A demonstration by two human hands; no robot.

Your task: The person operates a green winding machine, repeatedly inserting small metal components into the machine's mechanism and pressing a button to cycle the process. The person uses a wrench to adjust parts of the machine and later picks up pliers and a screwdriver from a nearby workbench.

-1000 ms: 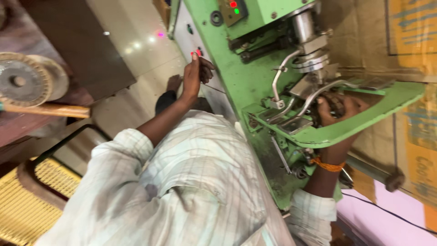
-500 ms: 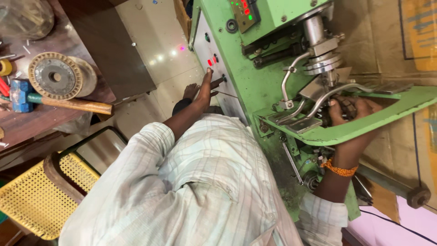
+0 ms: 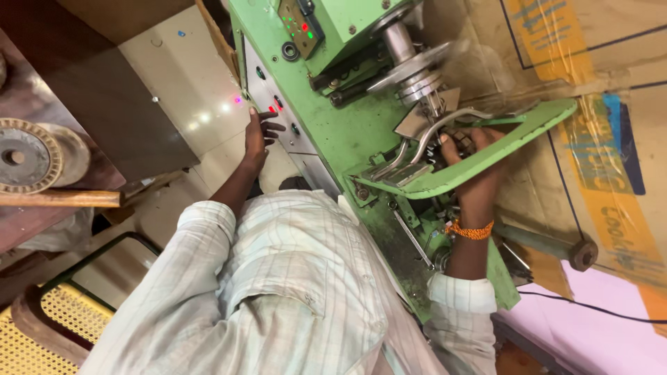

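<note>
My left hand (image 3: 256, 136) reaches out to the grey control panel (image 3: 278, 118) of a green machine (image 3: 340, 132); its spread fingertips rest beside the small red buttons. My right hand (image 3: 476, 163), an orange band at the wrist, is tucked under the curved green guard (image 3: 486, 163). There it grips a dark round part (image 3: 455, 142) below the steel spindle (image 3: 410, 59). My striped shirt fills the lower middle of the view.
A wire spool (image 3: 28, 156) and a wooden handle (image 3: 62, 199) lie on a brown table at the left. A yellow cane seat (image 3: 35, 340) sits at the bottom left. Cardboard (image 3: 611, 104), a steel rod (image 3: 556, 244), a black cable (image 3: 597, 309) and a pink surface lie to the right.
The view has swung, so the machine now sits higher and more to the right. My left hand stays at the control panel. My right hand stays under the green guard.
</note>
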